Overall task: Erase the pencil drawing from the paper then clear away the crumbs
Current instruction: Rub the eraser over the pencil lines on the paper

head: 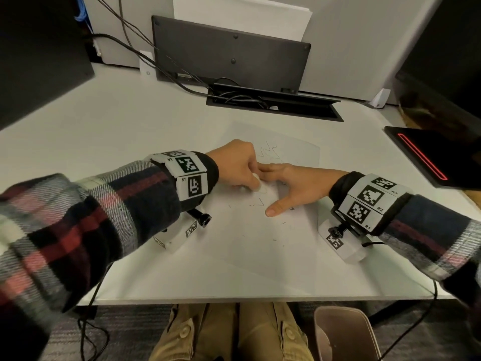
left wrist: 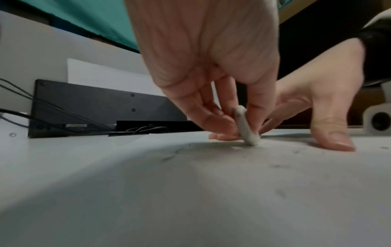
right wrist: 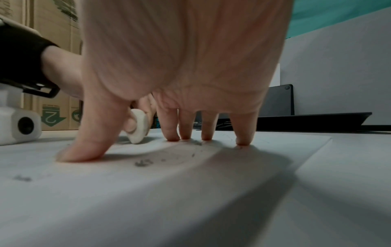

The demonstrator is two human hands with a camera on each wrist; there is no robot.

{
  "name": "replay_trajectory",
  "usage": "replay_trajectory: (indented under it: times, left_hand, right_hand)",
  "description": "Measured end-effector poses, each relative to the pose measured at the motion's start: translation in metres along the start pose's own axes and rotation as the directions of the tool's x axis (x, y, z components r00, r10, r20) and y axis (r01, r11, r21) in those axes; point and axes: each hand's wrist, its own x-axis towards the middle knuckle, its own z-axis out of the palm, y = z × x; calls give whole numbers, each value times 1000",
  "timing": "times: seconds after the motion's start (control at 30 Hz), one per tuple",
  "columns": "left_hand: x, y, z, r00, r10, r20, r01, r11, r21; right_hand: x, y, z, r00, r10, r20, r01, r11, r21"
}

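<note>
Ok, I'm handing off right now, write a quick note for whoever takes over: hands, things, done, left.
Left hand: pinches the white eraser, its tip on the paper.
Right hand: fingers spread, thumb and fingertips press the paper flat.
Done: lines near the eraser look partly rubbed out; grey crumbs lie on the sheet.
Left: pencil marks beyond the hands remain to be erased, then clear the crumbs.

Near the person, the surface (head: 156,269) lay open on both sides of the paper (head: 260,246), giving the hands room to pass. The right hand (head: 294,188) stood spread on the sheet, touching the left hand (head: 234,165) and closing the gap between them. Farther back a cable tray (head: 273,102) with cords and a black panel (head: 229,56) blocked the way; a dark device (head: 429,155) sat at the right.
</note>
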Motion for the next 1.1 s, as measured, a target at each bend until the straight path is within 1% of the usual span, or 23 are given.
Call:
replay_trajectory:
  times: [0.03,0.1,0.13,0.23,0.27,0.37,0.4,0.5,0.53,0.6,0.63,0.67,0.73,0.77,0.87,0.9,1.0,1.03,1.1]
  left_hand:
    - [-1,0,0,1000,4,9,-4,1000,3]
    - [-3,3,4,997,25,77,-26,1000,4]
    - [-4,3,4,996,31,86,-31,1000,2]
    - [0,1,1,1000,12,1,-12,1000,7]
    - [0,1,2,1000,14,2,-14,1000,9]
    - [-2,6,5,994,45,99,-46,999,9]
    - [-2,7,5,994,50,101,-51,999,11]
    - [2,4,3,999,31,18,-32,999,19]
    - [2,5,3,999,26,28,-27,999,18]
    - [-1,8,5,995,39,92,-41,999,20]
    - [-2,9,6,994,44,99,-47,999,22]
    - [-2,8,6,996,40,77,-42,999,24]
    - [-1,4,4,1000,13,-9,-12,1000,24]
    - [-1,3,4,1000,4,-24,-4,1000,20]
    - [-6,6,7,998,27,53,-28,1000,7]
    - [-7,6,8,998,36,59,-36,999,5]
    - [-5,4,6,1000,14,-19,-14,1000,11]
    - [-5,4,5,1000,9,-12,-9,1000,10]
    - [-9,6,7,998,24,65,-24,1000,-6]
  right_hand:
    - [0,0,0,1000,1,0,-1,1000,2]
    - [0,1,-1,1000,-4,2,4,1000,11]
    - [1,1,0,1000,-4,4,4,1000,5]
    - [2,2,1,1000,-1,3,1,1000,-25]
    - [3,1,1,1000,2,1,-2,1000,-25]
    - [3,-1,1,1000,4,6,-4,1000,-8]
    - [3,-1,1,1000,9,7,-9,1000,-9]
    - [3,-3,1,999,37,14,-37,999,-29]
    - [3,-5,0,999,47,17,-46,998,-31]
    - [2,-7,-1,999,46,13,-46,999,-13]
    - [1,-6,-2,999,37,8,-37,999,-13]
    - [0,-7,-1,999,34,8,-34,999,-23]
    - [0,-8,-2,999,46,17,-45,998,-45]
    - [0,-9,-1,998,53,21,-52,998,-45]
    - [0,-10,-2,998,54,13,-54,998,-23]
    - [0,-11,-2,998,55,9,-55,998,-27]
    - [-1,-13,-2,997,82,11,-81,995,-62]
    - [-1,-14,-3,996,92,10,-91,994,-65]
    - [-2,-17,-3,995,101,9,-100,992,-73]
